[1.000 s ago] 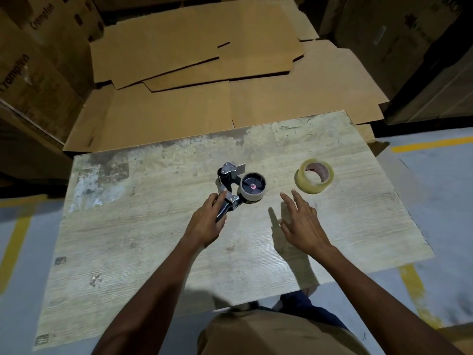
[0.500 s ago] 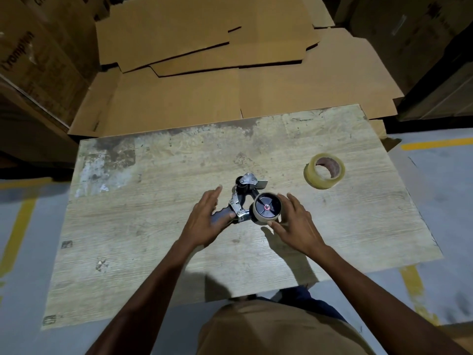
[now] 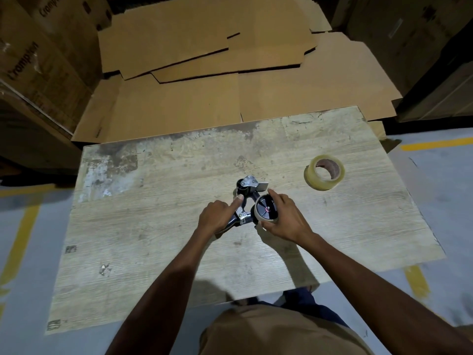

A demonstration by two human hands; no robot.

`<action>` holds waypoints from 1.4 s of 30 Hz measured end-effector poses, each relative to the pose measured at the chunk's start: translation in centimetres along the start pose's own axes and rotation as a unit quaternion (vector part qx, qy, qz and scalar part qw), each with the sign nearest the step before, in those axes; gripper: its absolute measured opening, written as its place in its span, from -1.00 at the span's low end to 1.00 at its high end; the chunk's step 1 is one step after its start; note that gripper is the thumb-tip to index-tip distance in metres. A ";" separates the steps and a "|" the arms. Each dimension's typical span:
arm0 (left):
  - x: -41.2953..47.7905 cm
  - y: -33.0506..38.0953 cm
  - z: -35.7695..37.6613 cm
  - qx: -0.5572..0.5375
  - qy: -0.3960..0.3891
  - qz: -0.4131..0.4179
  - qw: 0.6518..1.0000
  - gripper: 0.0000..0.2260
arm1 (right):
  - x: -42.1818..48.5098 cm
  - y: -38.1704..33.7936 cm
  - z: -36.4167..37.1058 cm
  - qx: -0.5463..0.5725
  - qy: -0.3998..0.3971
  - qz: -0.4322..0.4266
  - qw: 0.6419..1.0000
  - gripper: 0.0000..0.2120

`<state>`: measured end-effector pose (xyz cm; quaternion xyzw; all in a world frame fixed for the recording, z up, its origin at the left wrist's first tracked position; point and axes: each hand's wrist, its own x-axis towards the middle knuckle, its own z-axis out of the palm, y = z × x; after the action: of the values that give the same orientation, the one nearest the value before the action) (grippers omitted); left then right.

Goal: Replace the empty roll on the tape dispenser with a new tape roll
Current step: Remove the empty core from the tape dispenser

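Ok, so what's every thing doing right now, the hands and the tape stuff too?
Dispenser: lying on the table, held by both hands.
Empty roll: on the dispenser's wheel, not yet off.
New roll: lying flat on the table, apart to the right, untouched.
Left hand: grips the dispenser's handle.
Right hand: curled round the empty roll.

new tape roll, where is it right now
In the head view the clear tape roll with a brown cardboard core lies untouched on the right side of the worn wooden table, up and right of the black-and-metal tape dispenser.
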<state>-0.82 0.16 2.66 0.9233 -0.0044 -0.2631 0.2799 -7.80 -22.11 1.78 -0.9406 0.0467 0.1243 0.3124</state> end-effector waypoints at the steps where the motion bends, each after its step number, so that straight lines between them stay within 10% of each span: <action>1: -0.1 0.3 -0.2 0.017 0.012 0.009 1.000 -0.30 | 0.1 -0.1 0.0 0.016 0.011 0.006 1.000 -0.06; 9: -2.1 6.3 -6.5 0.192 0.108 0.158 0.963 -0.50 | 0.3 0.5 -1.5 0.120 0.144 -0.004 0.982 -0.05; 23: -4.5 11.1 -11.8 -0.106 0.079 0.212 0.968 -0.76 | 1.0 0.3 -3.4 0.228 0.270 -0.030 0.935 -0.12; 42: 1.3 -0.2 -2.2 -0.063 -0.042 0.165 0.983 -0.75 | 0.8 1.4 -4.5 -0.055 0.067 -0.025 0.996 -0.10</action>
<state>1.38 1.19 3.45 0.8783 -0.1519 -0.2520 0.3768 -6.30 -25.91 4.21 -0.9633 0.0373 0.0555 0.2598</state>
